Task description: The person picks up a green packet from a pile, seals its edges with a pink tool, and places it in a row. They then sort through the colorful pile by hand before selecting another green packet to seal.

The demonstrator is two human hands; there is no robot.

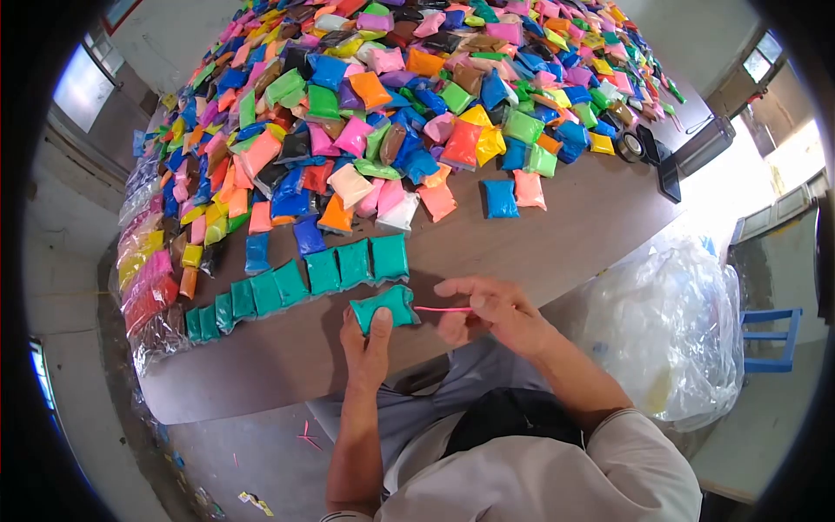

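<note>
My left hand (369, 348) holds a teal packet (383, 307) over the table's near edge, thumb on its face. To its right, my right hand (494, 315) pinches a thin pink strip (442, 309) whose left end reaches the packet's right edge; whether it is attached I cannot tell. Behind the held packet, a row of teal packets (323, 271) runs from the middle to the left of the table.
A large heap of coloured packets (374, 96) covers the back of the brown table (287, 365). A roll of tape (630, 146) lies at the back right. Clear plastic bags (670, 331) and a blue chair (772, 339) are at the right. Pink scraps (308, 435) lie on the floor.
</note>
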